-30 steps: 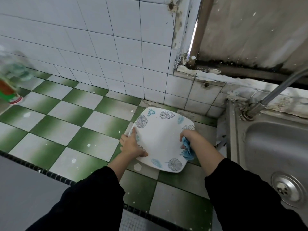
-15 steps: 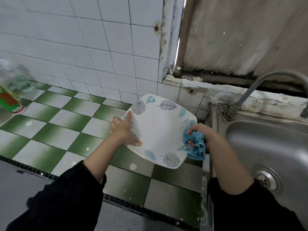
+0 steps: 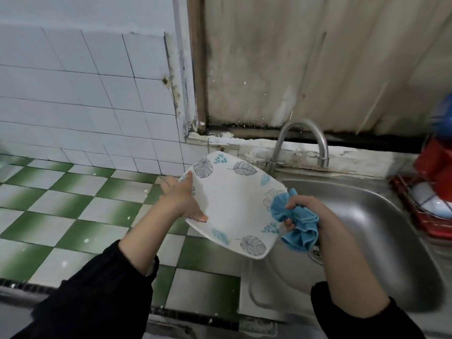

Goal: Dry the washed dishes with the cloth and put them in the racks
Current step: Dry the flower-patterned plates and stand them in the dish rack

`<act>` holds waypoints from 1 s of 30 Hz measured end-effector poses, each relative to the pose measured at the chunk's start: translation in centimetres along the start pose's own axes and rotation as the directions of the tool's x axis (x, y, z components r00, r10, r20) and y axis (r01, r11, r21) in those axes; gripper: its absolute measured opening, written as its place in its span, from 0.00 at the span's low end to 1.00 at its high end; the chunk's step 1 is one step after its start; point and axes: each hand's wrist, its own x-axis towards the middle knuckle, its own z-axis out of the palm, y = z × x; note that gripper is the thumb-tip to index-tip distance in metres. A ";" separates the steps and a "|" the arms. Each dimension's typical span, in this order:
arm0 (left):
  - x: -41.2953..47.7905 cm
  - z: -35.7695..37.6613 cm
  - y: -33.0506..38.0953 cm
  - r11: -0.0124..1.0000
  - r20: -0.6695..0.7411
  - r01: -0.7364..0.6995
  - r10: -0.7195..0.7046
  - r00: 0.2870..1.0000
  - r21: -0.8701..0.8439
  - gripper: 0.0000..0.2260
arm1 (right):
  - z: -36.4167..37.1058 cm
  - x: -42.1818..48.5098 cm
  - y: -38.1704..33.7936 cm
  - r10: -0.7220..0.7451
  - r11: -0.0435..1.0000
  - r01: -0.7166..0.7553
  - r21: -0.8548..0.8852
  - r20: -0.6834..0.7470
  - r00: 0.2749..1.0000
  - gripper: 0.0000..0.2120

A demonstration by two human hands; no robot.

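Now left hand (image 3: pixel 180 199) grips tilted plate (image 3: pixel 234 209) at 9 o'clock rim; right hand (image 3: pixel 307 209) clutches bunched cloth (image 3: pixel 299 232) at 3 o'clock rim; rack (image 3: pixel 425 223) further 3 o'clock, nearer right.

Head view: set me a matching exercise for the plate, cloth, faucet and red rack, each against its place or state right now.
Things:
1. plate
2. cloth
3. faucet
4. red rack

Places or states:
A. bunched in the right hand
B. arches over the sink
C. at the right edge, holding a white dish
D. gripped at its edge by the left hand

Pairs: 1-D, 2-A, 3-B, 4-C.
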 end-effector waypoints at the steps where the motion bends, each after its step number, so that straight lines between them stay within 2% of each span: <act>1: -0.8 0.3 1.2 1.000 0.001 -0.014 0.014 1.000 0.010 0.58 | -1.2 -0.4 0.3 -0.007 1.000 0.007 0.008 -0.009 1.000 0.16; 6: -3.7 2.5 6.7 0.999 -0.006 -0.021 0.021 1.000 0.033 0.56 | -7.0 -1.7 1.5 -0.007 0.999 0.008 0.041 -0.019 1.000 0.22; 15: -7.5 6.2 13.1 0.994 -0.198 -0.101 0.108 0.974 0.046 0.40 | -14.7 -2.0 3.3 0.022 0.998 -0.020 0.066 -0.020 1.000 0.25; 17: -8.7 7.0 14.0 0.989 -0.265 -0.148 0.139 0.954 -0.015 0.37 | -15.8 -1.7 3.7 0.045 0.997 -0.044 0.070 -0.004 0.999 0.26; 20: -10.7 8.1 15.3 0.942 -0.372 -0.235 0.135 0.919 -0.239 0.32 | -17.2 -1.0 4.5 0.077 0.995 -0.080 0.061 0.059 0.995 0.37; 21: -11.4 8.6 15.7 0.912 -0.403 -0.262 0.121 0.907 -0.316 0.31 | -17.5 -0.8 4.7 0.094 0.993 -0.100 0.058 0.095 0.991 0.38; 23: -12.5 9.5 16.5 0.840 -0.471 -0.314 0.080 0.878 -0.442 0.29 | -17.5 -0.9 5.0 0.117 0.991 -0.125 0.043 0.158 0.980 0.26; 25: -13.3 10.5 17.1 0.772 -0.520 -0.356 0.039 0.853 -0.527 0.28 | -17.3 -0.8 5.3 0.133 0.990 -0.137 0.022 0.154 0.979 0.16; 28: -13.6 11.8 17.0 0.688 -0.529 -0.372 -0.020 0.848 -0.623 0.28 | -16.7 -0.4 5.6 0.132 0.991 -0.130 -0.032 0.065 0.989 0.10; 30: -13.3 12.3 16.4 0.648 -0.511 -0.361 -0.052 0.858 -0.671 0.28 | -16.0 -0.4 5.5 0.131 0.990 -0.129 -0.060 0.020 0.991 0.11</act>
